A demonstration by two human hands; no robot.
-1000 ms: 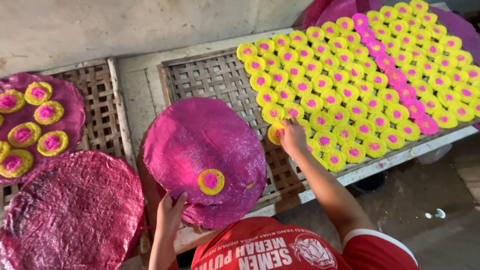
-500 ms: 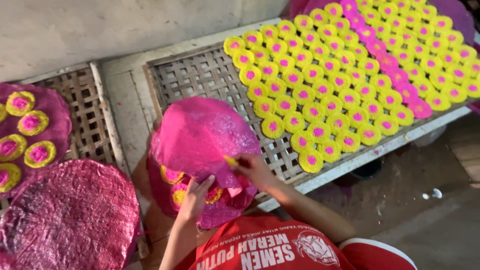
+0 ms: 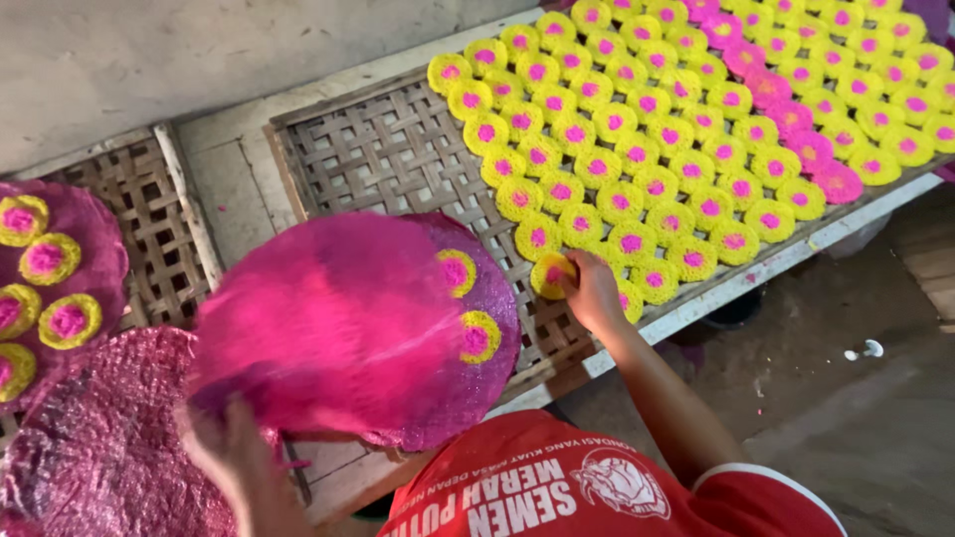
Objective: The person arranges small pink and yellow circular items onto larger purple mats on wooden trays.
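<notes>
Yellow, pink-centred disc (image 3: 550,273) is lying under the right hand (image 3: 593,290), whose fingers are pinching it onto the woven tray (image 3: 378,159) beside the filled rows. The left hand (image 3: 239,462), blurred, is gripping the pink mat (image 3: 338,323) nearer the body.

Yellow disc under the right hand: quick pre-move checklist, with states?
1. Right hand on the yellow disc: ok, fingers touch it at the near end of the rows.
2. Disc flat on the woven tray: cannot tell, hand covers part of it.
3. Bare weave beside the rows: ok, free to the left.
4. Left hand holding the pink round mat: ok, but blurred.
5. Discs left on the mat: ok, two show.
6. Neighbouring rows undisturbed: ok.
</notes>
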